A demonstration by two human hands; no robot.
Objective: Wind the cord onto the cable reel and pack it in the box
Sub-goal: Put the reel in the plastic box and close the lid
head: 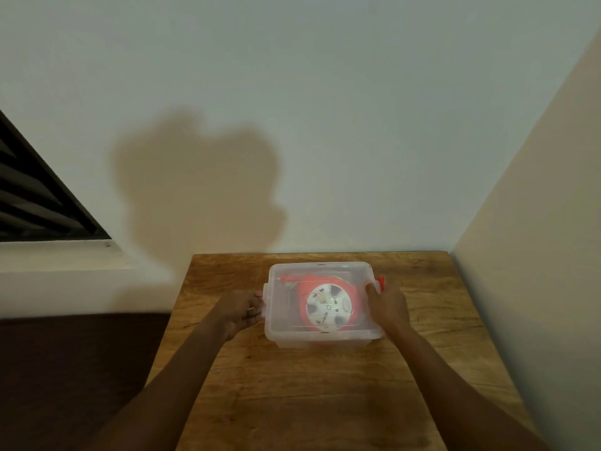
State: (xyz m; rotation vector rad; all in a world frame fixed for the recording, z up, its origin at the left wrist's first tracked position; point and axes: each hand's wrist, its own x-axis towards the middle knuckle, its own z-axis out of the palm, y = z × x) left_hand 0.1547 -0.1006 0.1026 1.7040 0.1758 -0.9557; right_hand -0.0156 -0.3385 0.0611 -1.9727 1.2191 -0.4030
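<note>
A clear plastic box (283,330) with its translucent lid on stands on the wooden table (325,395), near the far edge. Inside lies the cable reel (328,305), orange with a white round face, flat on its side; its orange handle shows at the box's back left. My left hand (242,312) grips the box's left end at the pale latch. My right hand (388,302) holds the right end, fingers over the lid edge beside the red latch (380,283). No loose cord is visible.
The table sits in a corner: a pale wall directly behind it and another wall (533,222) along its right side. A dark louvred window (35,203) with a white sill is at the left. Dark floor lies left of the table.
</note>
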